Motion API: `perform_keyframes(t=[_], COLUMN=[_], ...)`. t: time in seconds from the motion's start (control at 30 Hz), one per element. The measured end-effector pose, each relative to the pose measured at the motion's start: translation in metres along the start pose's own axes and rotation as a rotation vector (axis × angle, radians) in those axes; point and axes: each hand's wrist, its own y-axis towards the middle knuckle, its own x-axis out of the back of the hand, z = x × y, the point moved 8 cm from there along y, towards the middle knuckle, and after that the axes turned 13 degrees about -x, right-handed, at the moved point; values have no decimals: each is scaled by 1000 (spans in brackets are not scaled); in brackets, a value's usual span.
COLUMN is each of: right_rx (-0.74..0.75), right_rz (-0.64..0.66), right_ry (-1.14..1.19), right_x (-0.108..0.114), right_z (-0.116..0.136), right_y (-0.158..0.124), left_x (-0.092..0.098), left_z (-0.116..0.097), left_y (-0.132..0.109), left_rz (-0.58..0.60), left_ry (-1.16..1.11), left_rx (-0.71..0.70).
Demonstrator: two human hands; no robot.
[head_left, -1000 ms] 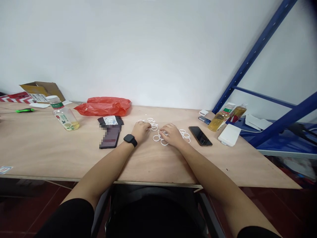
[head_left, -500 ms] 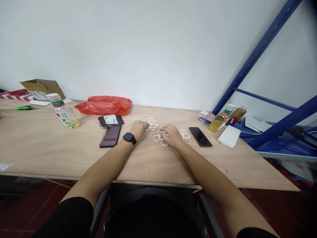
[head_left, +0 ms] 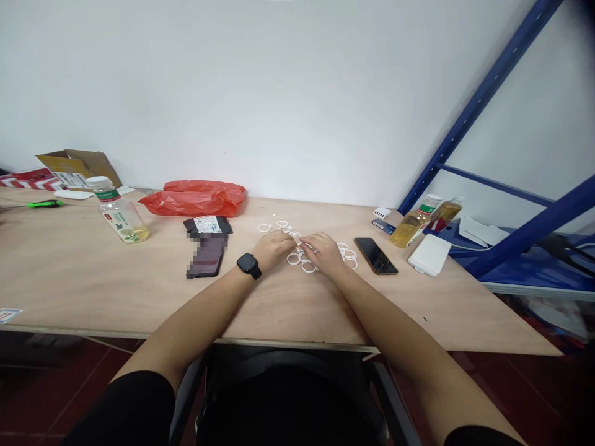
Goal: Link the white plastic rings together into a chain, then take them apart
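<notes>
with twelve o'clock pointing from the person straight toward the wall, the left hand reaches in from the nine o'clock side and the right hand from the three o'clock side, so that their fingertips come to nearly the same spot above the counter. small white parts show at that spot, between and just beneath the tips. the fingers of both hands are bent, thumbs drawn in toward them; the parts are tiny here and the hands cover some of them, so i cannot tell whether either hand grips a piece or only touches it.

around this meeting point lie thin white rings. a small cluster of rings sits near, at eleven o'clock, and a single loose ring at ten o'clock, nearer the left hand. two front rings lie flat at about six and five o'clock, just beside the right fingers. an overlapping group of rings is at three o'clock from the right hand, close to it, with a black phone farther out the same way. being round, the rings show no long axis; those whose outline is visible lie flat.
</notes>
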Motion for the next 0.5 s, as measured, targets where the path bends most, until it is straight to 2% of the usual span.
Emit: perform_keyframes(t=[0.13, 0.33, 0.5], right_rx=[-22, 14, 25], right_rz=[31, 82, 80], right_ry=[-4, -53, -59], right_x=[-1, -6, -7], right_z=[4, 9, 7], right_y=[0, -3, -4], left_x=[8, -9, -6], left_z=[6, 2, 1], left_y=[-3, -2, -2], left_rz=[-120, -8, -20], left_ry=[-9, -143, -159], left_rx=[98, 13, 4])
